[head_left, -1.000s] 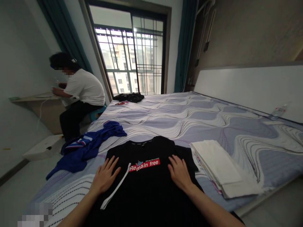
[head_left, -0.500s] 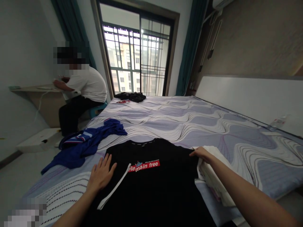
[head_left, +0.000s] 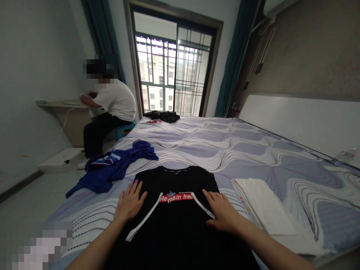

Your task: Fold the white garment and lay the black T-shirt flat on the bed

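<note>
A black T-shirt (head_left: 174, 228) with a red "Remain free" print lies spread on the bed in front of me. Both its sleeves are folded inward, their white edge strips slanting across the front. My left hand (head_left: 131, 200) rests flat on the shirt's left side, fingers stretched out. On the right side, my right hand (head_left: 221, 212) lies over the folded sleeve beside its white strip, fingers extended. To the right of the shirt sits a folded white cloth (head_left: 264, 206). A crumpled blue garment (head_left: 112, 168) lies to the left.
The bed (head_left: 202, 142) has a wavy-patterned sheet and a white headboard (head_left: 298, 123) at right. Dark clothing (head_left: 165, 115) lies at its far end. A clear bottle (head_left: 344, 155) is near the headboard. A person (head_left: 115, 101) sits at a desk (head_left: 59, 105) on the left.
My right hand has moved left from the shirt's right edge, and the right sleeve is now folded inward. The white cloth is more fully visible. My left hand stays on the shirt.
</note>
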A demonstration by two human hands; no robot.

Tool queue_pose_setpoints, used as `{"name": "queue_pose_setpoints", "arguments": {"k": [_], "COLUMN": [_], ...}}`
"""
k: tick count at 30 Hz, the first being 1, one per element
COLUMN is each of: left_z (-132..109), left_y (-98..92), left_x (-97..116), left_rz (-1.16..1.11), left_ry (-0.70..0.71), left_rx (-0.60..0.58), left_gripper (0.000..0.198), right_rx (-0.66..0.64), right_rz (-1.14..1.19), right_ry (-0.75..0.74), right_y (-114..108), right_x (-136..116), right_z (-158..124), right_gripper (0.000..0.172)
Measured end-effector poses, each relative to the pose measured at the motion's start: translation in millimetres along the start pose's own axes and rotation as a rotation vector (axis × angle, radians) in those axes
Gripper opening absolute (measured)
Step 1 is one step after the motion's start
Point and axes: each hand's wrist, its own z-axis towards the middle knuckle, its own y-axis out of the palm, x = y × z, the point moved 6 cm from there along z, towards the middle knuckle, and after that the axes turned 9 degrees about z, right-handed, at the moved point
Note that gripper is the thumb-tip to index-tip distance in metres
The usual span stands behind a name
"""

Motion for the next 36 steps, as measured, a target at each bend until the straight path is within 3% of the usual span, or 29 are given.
{"name": "queue_pose_setpoints", "arguments": {"k": [3,6,9,12,17,20,22,24,26,29,32,36], "left_z": [0.5,1.1,-0.5,-5.6,-18.0,-18.7,-14.8,-4.3,12.4,38.7,65.6,93.4], "left_y": [2.4,4.6,4.0,-4.4,-20.1,-17.3,-10.7,-3.0,2.3,4.3,4.1,9.2], "left_x": [-1.0,-0.9,0.4,3.8,18.8,21.8,22.0,13.3,-6.5,-35.2,-43.6,-48.1], "left_rz": [-0.024,-0.043,-0.047,-0.016,0.01,-0.043,-0.106,-0.201,-0.277,-0.302,-0.308,-0.347], "left_ry": [0.003,0.01,0.009,0.025,0.258,0.348,0.413,0.367,0.166,-0.129,-0.189,-0.195], "left_rx": [0.021,0.044,0.062,0.151,0.342,0.322,0.264,0.203,0.197,0.241,0.232,0.178], "left_gripper": [0.068,0.067,0.065,0.059,0.051,0.049,0.048,0.046,0.05,0.064,0.073,0.061], "right_rx": [-0.035,0.042,0.141,0.2,0.151,0.106,0.16,0.286,0.393,0.427,0.4,0.416], "right_rz": [-0.104,-0.103,-0.113,-0.17,-0.089,-0.001,0.042,0.078,0.14,0.267,0.341,0.386], "right_ry": [-0.016,-0.107,-0.091,-0.026,-0.077,-0.077,-0.038,0.068,0.286,0.569,0.589,0.543], "right_y": [39.8,54.4,51.5,45.7,41.4,36.9,29.7,20.0,13.6,13.6,15.4,19.1], "right_x": [9.6,17.4,20.7,21.9,2.7,-12.4,-10.6,8.6,46.3,106.6,142.0,162.9], "right_z": [-29.4,-45.1,-41.4,-26.4,-11.1,-2.4,12.3,33.8,56.5,82.5,99.0,108.5], "right_gripper": [0.073,0.062,0.065,0.056,0.037,0.03,0.034,0.035,0.05,0.069,0.054,0.037]}}
